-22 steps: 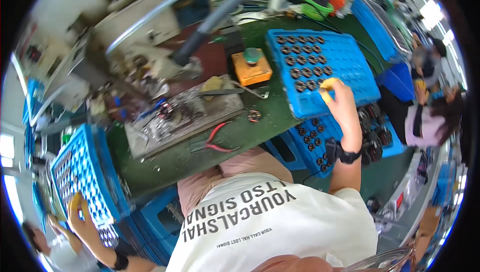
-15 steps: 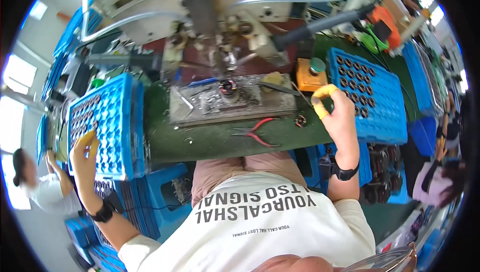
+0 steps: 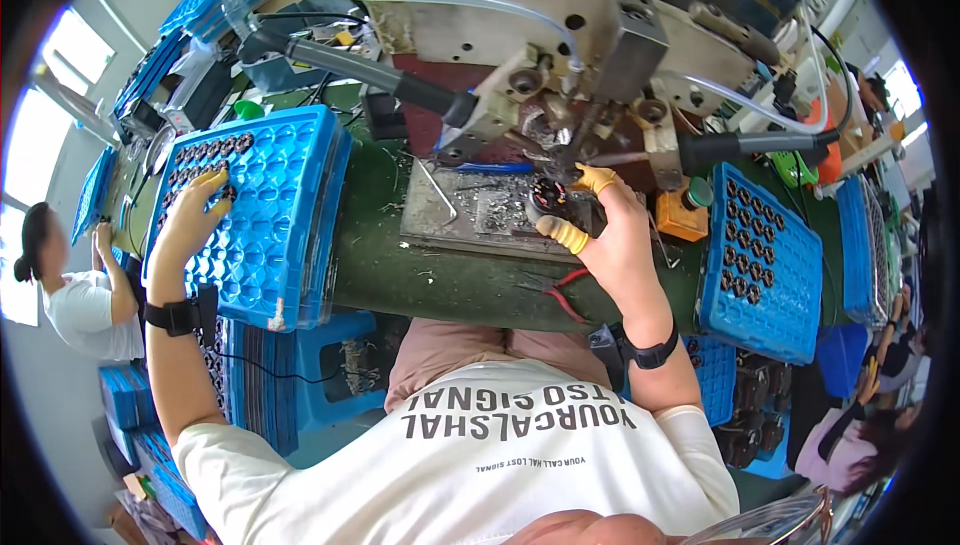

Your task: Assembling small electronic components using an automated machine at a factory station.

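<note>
Over the left tray, the left hand is curled at a dark ring, its pinch unclear; the right hand, spread, has been brought from beside the right tray to the workpiece beneath the machine, now within reach.

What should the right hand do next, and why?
Probably close the right hand on the black, ring-shaped part with orange-brown marks: its yellow-covered thumb and forefinger stand apart beside it at the grey metal machine, though contact is unclear. The left hand is at the blue plastic tray holding similar parts.
</note>
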The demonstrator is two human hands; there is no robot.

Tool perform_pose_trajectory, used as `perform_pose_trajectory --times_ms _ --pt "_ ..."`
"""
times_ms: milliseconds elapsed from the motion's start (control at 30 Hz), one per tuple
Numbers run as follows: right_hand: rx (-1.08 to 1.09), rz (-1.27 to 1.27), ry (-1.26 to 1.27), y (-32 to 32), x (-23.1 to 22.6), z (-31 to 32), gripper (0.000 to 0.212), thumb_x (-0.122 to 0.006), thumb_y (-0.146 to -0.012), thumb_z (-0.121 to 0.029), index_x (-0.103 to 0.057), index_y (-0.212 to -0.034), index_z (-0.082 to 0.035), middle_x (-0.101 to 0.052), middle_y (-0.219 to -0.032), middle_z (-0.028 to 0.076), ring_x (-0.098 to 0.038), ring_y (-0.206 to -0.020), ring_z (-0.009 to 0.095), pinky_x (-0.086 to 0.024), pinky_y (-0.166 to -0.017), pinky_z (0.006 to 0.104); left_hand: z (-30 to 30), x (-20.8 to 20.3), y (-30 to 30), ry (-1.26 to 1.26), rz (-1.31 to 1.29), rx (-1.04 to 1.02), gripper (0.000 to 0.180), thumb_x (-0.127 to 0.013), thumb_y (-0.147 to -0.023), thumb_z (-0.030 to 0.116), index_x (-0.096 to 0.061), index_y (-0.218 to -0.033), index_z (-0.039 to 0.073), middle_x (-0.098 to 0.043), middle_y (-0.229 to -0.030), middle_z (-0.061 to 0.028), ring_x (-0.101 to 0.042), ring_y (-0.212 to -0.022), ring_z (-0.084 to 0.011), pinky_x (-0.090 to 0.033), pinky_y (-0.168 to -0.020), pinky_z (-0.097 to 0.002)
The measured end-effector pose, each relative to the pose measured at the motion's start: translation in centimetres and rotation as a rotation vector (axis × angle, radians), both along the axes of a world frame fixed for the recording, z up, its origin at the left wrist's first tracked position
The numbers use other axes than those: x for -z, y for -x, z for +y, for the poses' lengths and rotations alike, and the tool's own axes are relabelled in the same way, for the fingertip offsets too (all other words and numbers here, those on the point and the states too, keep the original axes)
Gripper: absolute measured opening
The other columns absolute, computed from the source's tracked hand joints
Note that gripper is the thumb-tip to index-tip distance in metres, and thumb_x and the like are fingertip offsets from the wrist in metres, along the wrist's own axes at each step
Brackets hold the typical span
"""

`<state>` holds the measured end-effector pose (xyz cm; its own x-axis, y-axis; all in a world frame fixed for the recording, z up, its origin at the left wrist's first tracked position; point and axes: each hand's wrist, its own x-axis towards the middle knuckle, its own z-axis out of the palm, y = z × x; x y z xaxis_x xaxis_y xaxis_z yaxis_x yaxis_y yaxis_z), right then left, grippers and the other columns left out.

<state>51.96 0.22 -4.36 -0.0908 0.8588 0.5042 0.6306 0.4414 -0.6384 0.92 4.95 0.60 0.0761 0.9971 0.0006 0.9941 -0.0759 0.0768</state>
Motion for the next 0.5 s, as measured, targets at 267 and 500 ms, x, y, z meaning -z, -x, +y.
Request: perform_pose_trajectory --times_ms 267,500 --pt "-0.088 0.387 0.021 -1.0 1.5 -1.3 0.044 -0.086 -0.07 -0.01 -0.066 -0.109 -0.002 -0.063 -0.103 0.007 -0.059 -0.098 0.019 -0.046 -0.089 0.032 1.6 -0.9 -1.2 -0.005 -0.164 -0.052 0.046 -0.073 -0.081 0.018 -0.063 -0.122 0.001 -0.062 -0.108 -0.0178 -0.065 -0.096 -0.0312 -0.051 -0.084 -0.0391" --pt "-0.17 0.573 0.071 -2.4 1.9 -3.0 0.05 -0.085 -0.071 -0.007 -0.064 -0.117 -0.001 -0.059 -0.115 0.006 -0.053 -0.109 0.017 -0.039 -0.098 0.0295 2.0 0.2 0.9 -0.038 -0.208 -0.091 0.032 -0.077 -0.069 0.005 -0.067 -0.098 -0.002 -0.064 -0.106 -0.017 -0.068 -0.085 -0.027 -0.055 -0.075 -0.0352"
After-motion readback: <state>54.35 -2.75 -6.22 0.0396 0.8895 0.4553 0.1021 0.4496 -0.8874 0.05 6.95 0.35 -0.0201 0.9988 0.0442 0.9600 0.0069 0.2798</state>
